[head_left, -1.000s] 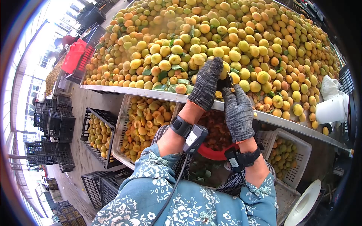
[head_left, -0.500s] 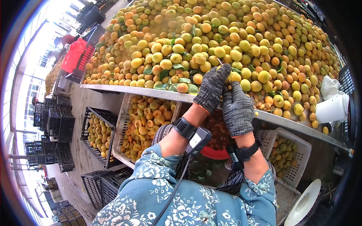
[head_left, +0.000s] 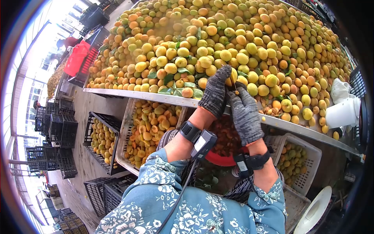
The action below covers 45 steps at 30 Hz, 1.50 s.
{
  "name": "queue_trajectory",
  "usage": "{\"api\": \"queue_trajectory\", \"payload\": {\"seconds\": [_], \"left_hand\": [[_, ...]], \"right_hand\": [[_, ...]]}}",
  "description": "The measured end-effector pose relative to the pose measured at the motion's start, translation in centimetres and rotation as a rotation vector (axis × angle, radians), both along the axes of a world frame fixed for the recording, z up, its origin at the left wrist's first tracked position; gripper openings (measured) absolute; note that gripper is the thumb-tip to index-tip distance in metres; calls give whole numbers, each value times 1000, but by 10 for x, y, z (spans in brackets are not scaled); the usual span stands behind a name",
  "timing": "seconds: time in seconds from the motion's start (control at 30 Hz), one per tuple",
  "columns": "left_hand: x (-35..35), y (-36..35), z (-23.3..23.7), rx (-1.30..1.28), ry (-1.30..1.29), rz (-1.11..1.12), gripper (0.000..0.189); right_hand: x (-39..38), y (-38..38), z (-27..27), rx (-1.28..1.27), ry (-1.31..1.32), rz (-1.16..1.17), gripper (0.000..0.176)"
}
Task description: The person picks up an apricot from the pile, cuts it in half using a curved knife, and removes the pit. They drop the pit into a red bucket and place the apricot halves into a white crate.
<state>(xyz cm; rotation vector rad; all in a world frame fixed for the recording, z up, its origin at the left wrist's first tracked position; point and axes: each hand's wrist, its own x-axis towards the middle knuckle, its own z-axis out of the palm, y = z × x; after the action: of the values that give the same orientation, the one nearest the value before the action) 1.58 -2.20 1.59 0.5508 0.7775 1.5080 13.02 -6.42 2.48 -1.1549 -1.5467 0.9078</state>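
Observation:
Both my hands wear dark grey knitted gloves and meet above the front edge of the sorting table. My left hand [head_left: 216, 89] is closed round a yellow apricot [head_left: 233, 75], which shows past its fingertips. Against that fruit lies the thin dark blade of a small knife [head_left: 232, 82]. My right hand [head_left: 245, 113] grips the knife, its handle hidden by the glove. A large heap of apricots [head_left: 187, 50] with some green leaves covers the table just beyond. Below my wrists is a red basin [head_left: 220, 159] with brownish pieces in it.
A pale crate [head_left: 124, 150] of halved apricots stands below left, beside a black crate [head_left: 93, 134] of whole ones. Another pale crate [head_left: 309, 167] is at right. The metal table edge [head_left: 144, 94] runs across. A white bucket [head_left: 343, 112] sits at the right end.
My right hand has dropped slightly and its wrist has turned. The blade, which stuck out past my left fingers, now lies between the hands against the apricot.

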Motion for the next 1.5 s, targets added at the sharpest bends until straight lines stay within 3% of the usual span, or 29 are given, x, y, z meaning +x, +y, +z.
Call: {"api": "queue_trajectory", "payload": {"seconds": [0.03,0.07,0.13,0.2,0.23,0.33,0.4,0.47,0.5,0.6,0.67,0.73,0.8,0.87,0.9,0.93,0.97,1.0,1.07,1.1,1.2,1.23,1.27,1.33,1.37,1.47,1.5], "left_hand": [[-2,0,7,2,0,5,24],[-5,0,19,-7,-75,47,25],[-16,1,27,-13,-150,90,26],[-25,2,24,-137,62,-53,27],[-20,-1,25,-130,18,-128,29],[-4,-10,27,-35,169,-348,28],[8,-16,32,-56,232,-310,29],[6,-20,41,-14,314,-423,26],[5,-12,23,149,512,-360,23],[7,-14,18,298,695,-313,31],[7,-15,29,319,749,-356,34],[7,-11,26,344,807,-398,37],[9,0,5,1054,1216,15,23],[12,-9,1,965,1220,-39,34],[14,-12,-10,731,976,-85,36],[16,-14,-10,498,731,-127,39],[11,-14,-9,798,1053,123,35],[10,-15,-8,800,1054,121,35],[8,-19,0,342,305,-182,27],[-2,-16,-5,187,-85,-392,33],[-13,-22,44,83,-102,-549,38],[-4,-26,53,53,124,-368,34],[-3,-29,51,52,123,-368,34],[-5,-31,43,154,438,-378,25],[-6,-33,40,119,284,-439,30],[-2,-32,40,-55,225,-462,36],[-2,-29,42,12,277,-486,32]], "right_hand": [[9,3,-4,166,-259,65,23],[16,5,8,169,-259,69,23],[30,9,36,-516,21,121,21],[41,17,33,-487,347,48,19],[42,19,38,-458,467,-15,18],[44,20,49,-331,447,19,26],[42,27,35,-232,494,187,32],[44,23,39,-319,523,239,33],[46,22,39,-320,522,237,33],[49,20,42,-380,582,252,34],[45,15,50,-335,424,189,34],[48,18,46,-340,443,196,35],[48,19,41,-347,463,203,35],[48,19,38,-312,384,122,35],[48,18,38,-312,384,121,35],[46,15,40,-357,559,99,36],[46,13,41,-400,735,77,37],[47,11,43,-398,737,76,37],[50,10,48,-416,945,146,40],[53,12,42,-413,862,117,45],[62,12,45,-397,840,162,45],[62,12,47,-399,839,161,45],[61,12,49,-391,798,149,45],[59,13,53,-384,761,138,44],[59,13,55,-412,661,149,44],[52,11,61,-406,535,138,43],[53,13,59,-348,466,139,43]]}}
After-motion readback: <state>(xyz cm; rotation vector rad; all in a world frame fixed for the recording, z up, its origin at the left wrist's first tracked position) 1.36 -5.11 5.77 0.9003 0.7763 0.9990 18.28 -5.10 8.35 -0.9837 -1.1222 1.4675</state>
